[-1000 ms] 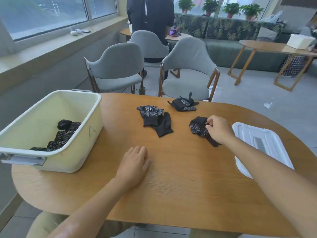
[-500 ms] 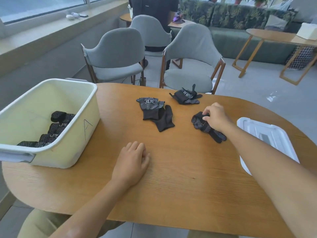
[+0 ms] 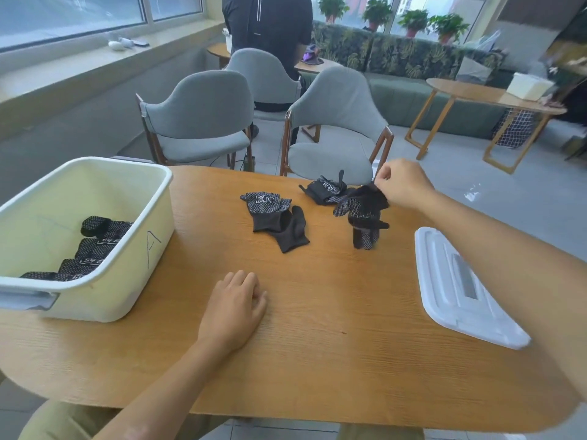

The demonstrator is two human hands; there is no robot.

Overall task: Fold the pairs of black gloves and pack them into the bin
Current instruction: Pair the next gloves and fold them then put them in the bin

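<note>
My right hand [image 3: 402, 185] pinches a pair of black dotted gloves [image 3: 363, 214] by the cuff and holds it above the wooden table [image 3: 317, 328], its fingers dangling down. A second pair [image 3: 275, 217] lies flat at the table's middle. A third pair [image 3: 327, 189] lies bunched near the far edge. The cream bin [image 3: 127, 249] marked "A" stands at the left with several folded black gloves [image 3: 85, 249] inside. My left hand [image 3: 233, 308] rests flat on the table in front of me.
A white bin lid [image 3: 460, 290] lies on the table at the right. Grey chairs [image 3: 333, 122] stand beyond the far edge, and a person in black stands behind them. A second wooden table [image 3: 489, 93] and a sofa are at the back right.
My right hand has lifted the right-hand glove pair off the table, so it now hangs in the air. My left hand has stayed in place.
</note>
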